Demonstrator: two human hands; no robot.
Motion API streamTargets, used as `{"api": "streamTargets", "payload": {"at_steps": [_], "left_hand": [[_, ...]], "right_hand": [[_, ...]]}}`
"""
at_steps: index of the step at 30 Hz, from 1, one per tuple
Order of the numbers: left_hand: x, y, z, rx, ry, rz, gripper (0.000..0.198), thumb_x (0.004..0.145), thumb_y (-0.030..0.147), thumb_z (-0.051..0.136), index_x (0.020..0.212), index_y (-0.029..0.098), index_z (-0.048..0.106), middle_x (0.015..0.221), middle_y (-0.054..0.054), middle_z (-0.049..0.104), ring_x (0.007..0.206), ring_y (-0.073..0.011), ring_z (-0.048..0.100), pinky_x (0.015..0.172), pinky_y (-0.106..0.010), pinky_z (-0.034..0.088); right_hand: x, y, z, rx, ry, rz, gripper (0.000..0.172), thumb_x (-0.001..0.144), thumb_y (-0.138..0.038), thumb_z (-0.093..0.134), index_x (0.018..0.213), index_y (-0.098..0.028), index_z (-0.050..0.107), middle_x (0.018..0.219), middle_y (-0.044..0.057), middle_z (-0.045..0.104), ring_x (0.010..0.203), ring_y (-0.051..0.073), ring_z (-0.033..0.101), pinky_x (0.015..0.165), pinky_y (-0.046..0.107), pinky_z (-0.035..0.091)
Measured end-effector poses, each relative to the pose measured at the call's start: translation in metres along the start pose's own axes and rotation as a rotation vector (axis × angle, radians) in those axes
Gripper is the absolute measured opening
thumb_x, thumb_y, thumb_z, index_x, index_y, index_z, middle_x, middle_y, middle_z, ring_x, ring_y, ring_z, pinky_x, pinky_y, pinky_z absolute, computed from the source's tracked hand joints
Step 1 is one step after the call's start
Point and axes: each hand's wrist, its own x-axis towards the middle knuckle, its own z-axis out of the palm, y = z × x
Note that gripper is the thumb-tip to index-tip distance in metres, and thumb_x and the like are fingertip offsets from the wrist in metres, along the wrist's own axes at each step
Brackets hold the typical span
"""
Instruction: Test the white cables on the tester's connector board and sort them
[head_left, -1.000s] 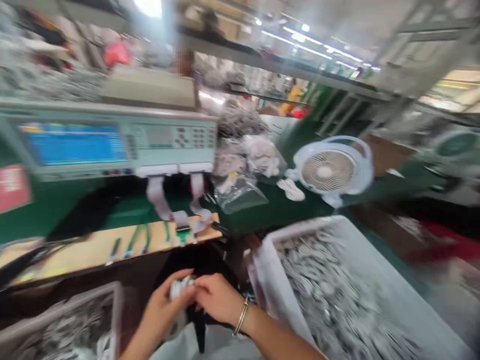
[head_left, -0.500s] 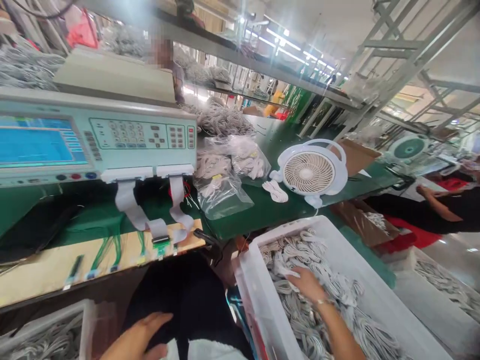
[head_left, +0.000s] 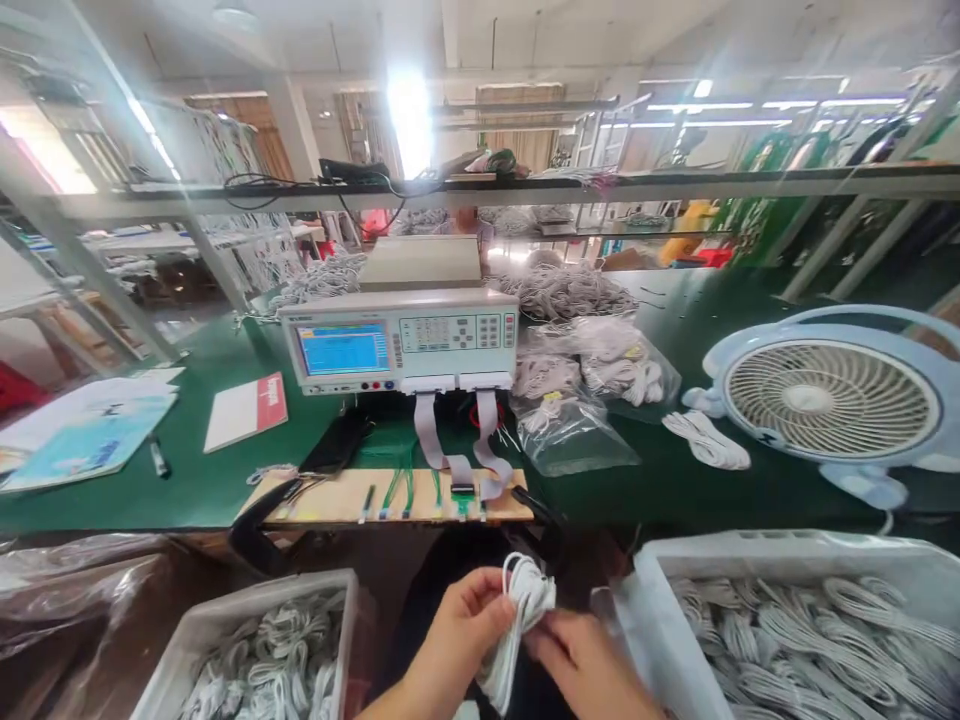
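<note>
You've got a looped bundle of white cable [head_left: 531,597] pinched in your left hand [head_left: 463,635], and your right hand [head_left: 589,662] is right up beside it, fingertips kinda hidden behind the coil. There's a smaller white plastic crate [head_left: 349,630] of cable coils on your left, a bigger white plastic crate [head_left: 660,600] on your right. The dark green counter [head_left: 202,490] has a pale boxy instrument with a lit blue screen [head_left: 457,350] plus a light-blue round fan [head_left: 825,395].

The cable bundle [head_left: 523,606] is between the left bin [head_left: 349,612] and right bin [head_left: 670,625], before the instrument [head_left: 400,345] on the table [head_left: 210,490].
</note>
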Motion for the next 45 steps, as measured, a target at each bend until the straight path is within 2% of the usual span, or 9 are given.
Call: {"api": "streamTargets", "payload": {"at_steps": [2, 7, 13, 19, 21, 24, 31, 38, 45], "left_hand": [[0.001, -0.003, -0.010, 0.008, 0.083, 0.094, 0.030, 0.062, 0.025, 0.067, 0.089, 0.016, 0.057, 0.087, -0.006, 0.061, 0.080, -0.0152, 0.054, 0.074, -0.024, 0.040], [0.008, -0.010, -0.028, 0.125, 0.130, 0.155, 0.037, 0.064, 0.027, 0.064, 0.098, 0.016, 0.054, 0.094, -0.007, 0.060, 0.084, -0.0170, 0.053, 0.077, -0.025, 0.040], [0.010, -0.013, -0.031, 0.212, 0.115, 0.189, 0.032, 0.065, 0.023, 0.062, 0.094, 0.017, 0.050, 0.081, -0.004, 0.058, 0.073, -0.0148, 0.053, 0.071, -0.025, 0.041], [0.006, -0.019, -0.033, 0.378, 0.232, 0.275, 0.044, 0.060, 0.021, 0.065, 0.100, 0.019, 0.046, 0.099, -0.006, 0.052, 0.091, -0.0192, 0.049, 0.082, -0.028, 0.037], [0.007, -0.018, -0.037, 0.324, 0.133, 0.251, 0.054, 0.059, 0.025, 0.067, 0.108, 0.019, 0.044, 0.105, -0.007, 0.050, 0.095, -0.0206, 0.047, 0.084, -0.030, 0.036], [0.010, -0.010, -0.043, 0.136, -0.005, 0.145, 0.043, 0.067, 0.034, 0.059, 0.105, 0.016, 0.049, 0.099, -0.007, 0.053, 0.089, -0.0194, 0.048, 0.079, -0.030, 0.037], [0.019, 0.013, -0.052, 0.081, -0.034, -0.007, 0.029, 0.067, 0.031, 0.062, 0.089, 0.013, 0.059, 0.079, -0.003, 0.054, 0.075, -0.0124, 0.047, 0.070, -0.023, 0.035], [0.034, 0.007, -0.065, -0.008, 0.226, -0.081, 0.029, 0.064, 0.041, 0.060, 0.067, 0.014, 0.050, 0.056, 0.003, 0.048, 0.049, -0.0056, 0.039, 0.045, -0.017, 0.031], [0.045, 0.008, -0.073, -0.052, 0.320, -0.168, 0.033, 0.057, 0.038, 0.067, 0.060, 0.013, 0.045, 0.052, 0.003, 0.049, 0.045, -0.0039, 0.041, 0.046, -0.016, 0.032]], "right_hand": [[0.011, -0.005, 0.000, -0.083, 0.095, -0.071, 0.021, 0.076, -0.037, 0.051, 0.071, -0.019, 0.062, 0.063, 0.001, 0.060, 0.060, 0.015, 0.052, 0.053, 0.023, 0.037], [0.029, -0.008, 0.012, 0.155, 0.116, -0.029, 0.023, 0.076, -0.037, 0.051, 0.079, -0.017, 0.060, 0.063, 0.001, 0.058, 0.055, 0.014, 0.051, 0.044, 0.020, 0.037], [0.042, 0.008, 0.025, 0.426, 0.164, 0.025, 0.026, 0.076, -0.040, 0.051, 0.070, -0.015, 0.057, 0.055, -0.001, 0.053, 0.046, 0.009, 0.045, 0.042, 0.019, 0.035], [0.062, 0.020, 0.032, 0.499, 0.157, 0.131, 0.027, 0.072, -0.041, 0.055, 0.067, -0.015, 0.055, 0.049, -0.005, 0.044, 0.038, 0.006, 0.033, 0.033, 0.016, 0.022], [0.070, 0.019, 0.032, 0.437, 0.151, 0.106, 0.026, 0.072, -0.040, 0.055, 0.070, -0.014, 0.058, 0.052, -0.004, 0.047, 0.042, 0.007, 0.037, 0.037, 0.017, 0.027], [0.081, 0.017, 0.030, 0.300, 0.176, 0.036, 0.028, 0.072, -0.040, 0.055, 0.070, -0.013, 0.061, 0.057, -0.001, 0.053, 0.051, 0.011, 0.044, 0.047, 0.021, 0.035], [0.092, 0.014, 0.025, 0.122, 0.181, -0.047, 0.031, 0.075, -0.040, 0.050, 0.081, -0.013, 0.065, 0.063, 0.002, 0.058, 0.061, 0.016, 0.050, 0.056, 0.024, 0.039], [0.097, 0.015, 0.033, 0.312, 0.205, 0.062, 0.031, 0.070, -0.041, 0.057, 0.079, -0.012, 0.065, 0.055, -0.001, 0.054, 0.051, 0.013, 0.045, 0.048, 0.022, 0.036], [0.098, 0.017, 0.038, 0.524, 0.196, 0.127, 0.032, 0.067, -0.041, 0.060, 0.082, -0.013, 0.062, 0.052, -0.002, 0.051, 0.045, 0.009, 0.040, 0.040, 0.019, 0.031]]}}
